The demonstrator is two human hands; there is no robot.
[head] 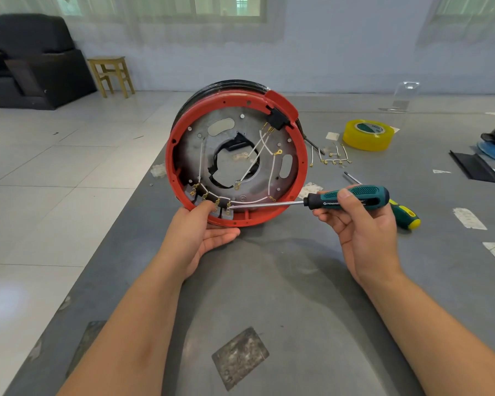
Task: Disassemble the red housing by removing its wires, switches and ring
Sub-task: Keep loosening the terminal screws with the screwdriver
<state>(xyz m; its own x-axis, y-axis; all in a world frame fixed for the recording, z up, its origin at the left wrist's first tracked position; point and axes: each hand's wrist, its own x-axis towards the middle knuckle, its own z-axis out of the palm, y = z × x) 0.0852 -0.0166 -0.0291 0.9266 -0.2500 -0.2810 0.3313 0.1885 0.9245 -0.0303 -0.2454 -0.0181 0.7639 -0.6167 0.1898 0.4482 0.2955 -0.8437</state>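
Red housing: the round red plastic housing (180, 155) stands on edge on the grey desk (283, 281), tilted so its open face and grey metal plate meet the eye.
Left hand: left hand (203, 232) cups the lower rim, thumb pressed inside, steadying it against tool pressure.
Right hand: right hand (357, 221) grips the green-handled screwdriver (352, 197), tip at the brass terminals of the black switches (212, 200).
White wires: several thin white wires (262, 147) remain attached.
Loose wires: removed short wires (330, 157) lie near the yellow tape roll (367, 134).

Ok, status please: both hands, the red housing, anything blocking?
Left hand holds red housing upright by lower rim. Right hand grips screwdriver, tip at switch terminals. White wires still attached. Nothing blocking.
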